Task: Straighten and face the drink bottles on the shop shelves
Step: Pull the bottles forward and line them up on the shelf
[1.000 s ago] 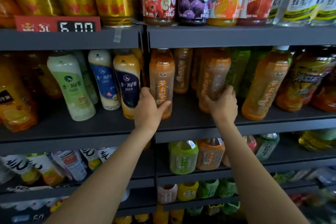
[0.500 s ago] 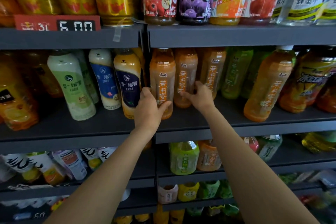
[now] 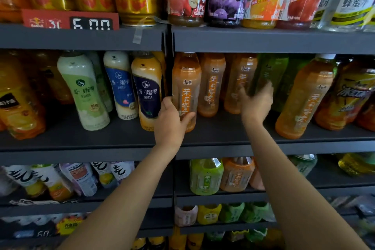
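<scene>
Orange tea bottle [image 3: 186, 89] stood at the middle shelf's [image 3: 223, 148] front; our left hand [image 3: 172, 122] curled round it. Our right hand [image 3: 256, 103], blurred, touched a green bottle [image 3: 267, 75]; its hold we could not tell.

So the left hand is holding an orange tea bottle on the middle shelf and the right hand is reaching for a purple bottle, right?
Not quite. The head view shows the right hand at a green bottle, not purple. The left hand does hold an orange tea bottle on the middle shelf.

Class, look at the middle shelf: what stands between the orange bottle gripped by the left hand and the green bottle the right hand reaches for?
In the head view, two more orange tea bottles stand between them.
</scene>
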